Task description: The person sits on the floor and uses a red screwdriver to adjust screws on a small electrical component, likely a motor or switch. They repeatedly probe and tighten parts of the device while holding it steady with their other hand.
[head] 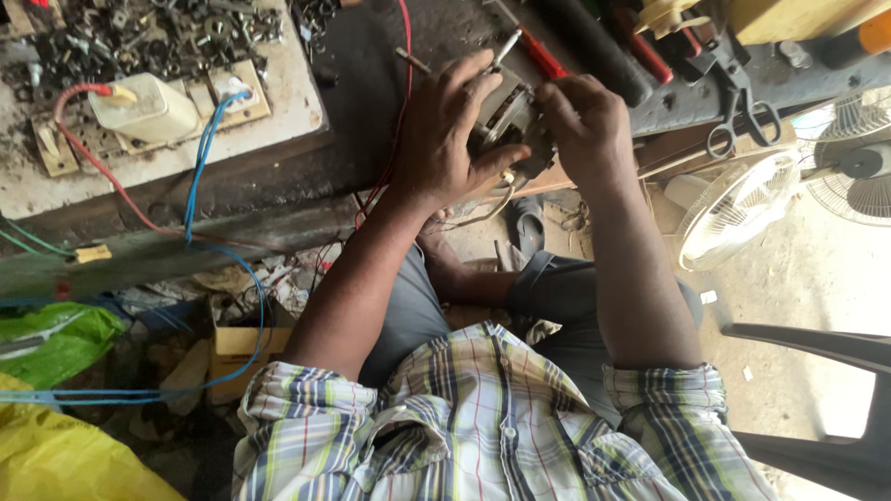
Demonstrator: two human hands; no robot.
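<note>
Motor (506, 121) sits between your two hands at the front edge of the dark workbench (362, 83), raised just above your lap. Your left hand (445, 139) wraps its left side, palm against the housing, fingers curled over the top and thumb reaching under towards the lower face, so that hand is closed firmly on it. Your right hand (580, 130) presses on its right side with fingers bent inward onto the body; whether those fingertips pinch a small part or only brace the casing you cannot tell, since the knuckles hide them. The motor is a small fan motor, grey metal, with a bare steel shaft (508, 46) sticking up and away from you past your left fingers, and a darker band round its middle. Thin red wires (401, 102) run down from the bench beside your left wrist. Red-handled screwdriver (543, 56) lies on the bench just behind the motor, and scissors (742, 121) lie well apart to the right.
</note>
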